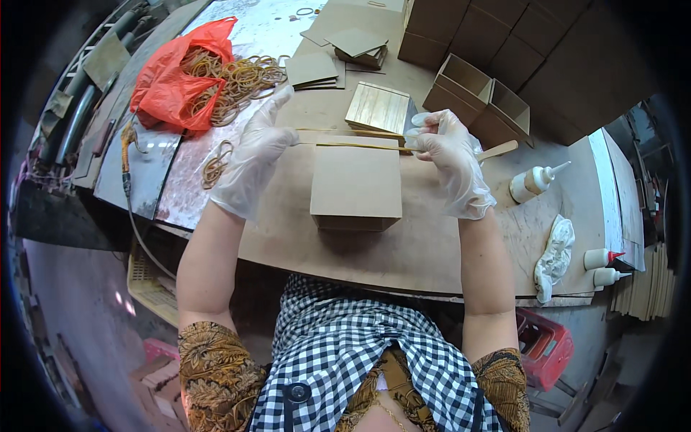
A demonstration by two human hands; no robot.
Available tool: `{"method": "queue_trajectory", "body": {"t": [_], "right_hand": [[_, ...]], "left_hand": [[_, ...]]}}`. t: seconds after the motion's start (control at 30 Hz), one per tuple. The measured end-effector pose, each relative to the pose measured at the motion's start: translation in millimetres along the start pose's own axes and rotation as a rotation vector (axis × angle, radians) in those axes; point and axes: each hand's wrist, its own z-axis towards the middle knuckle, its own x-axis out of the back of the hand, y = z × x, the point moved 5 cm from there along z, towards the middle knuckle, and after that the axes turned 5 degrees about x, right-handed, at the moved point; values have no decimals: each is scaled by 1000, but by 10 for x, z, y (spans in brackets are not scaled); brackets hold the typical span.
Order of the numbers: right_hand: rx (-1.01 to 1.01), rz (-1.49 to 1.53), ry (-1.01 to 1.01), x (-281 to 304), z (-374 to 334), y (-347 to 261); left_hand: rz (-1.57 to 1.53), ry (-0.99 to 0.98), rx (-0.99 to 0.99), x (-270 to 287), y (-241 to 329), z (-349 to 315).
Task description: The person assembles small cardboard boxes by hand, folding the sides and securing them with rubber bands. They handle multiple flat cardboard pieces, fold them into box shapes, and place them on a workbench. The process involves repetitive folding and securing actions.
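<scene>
A rubber band point(360, 146) is stretched in two strands between my gloved hands, over the far end of a brown board box point(356, 176). My left hand point(255, 155) has one end hooked at the thumb, a finger pointing away from me. The fingers of my right hand point(450, 151) pinch the other end, to the right of the box. A flat wooden stick point(498, 150) sticks out beside my right hand; whether it is held or lies behind, I cannot tell. Just beyond the box sits a block with a pale wood-grain top point(378, 106).
A red plastic bag point(169, 83) spills rubber bands point(241, 79) at the far left. Flat boards point(313, 70) and open boxes point(468, 79) stand at the back. To the right are a glue bottle point(529, 185), a crumpled white cloth point(554, 255) and two small bottles point(597, 259).
</scene>
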Motion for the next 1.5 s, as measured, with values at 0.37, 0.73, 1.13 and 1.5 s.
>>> {"method": "queue_trajectory", "body": {"t": [0.37,0.73,1.13,1.5], "right_hand": [[-237,330,-166,-225,-104,346],[-223,290,-122,-120,-62,354],[-295,379,-144,-192,-36,500],[-325,441,-262,-208,-111,658]], "left_hand": [[-58,-179,353,-57,-695,106],[18,-276,309,-25,-258,-14],[44,-400,481,75,-316,-53],[23,-308,447,-109,-482,113]]}}
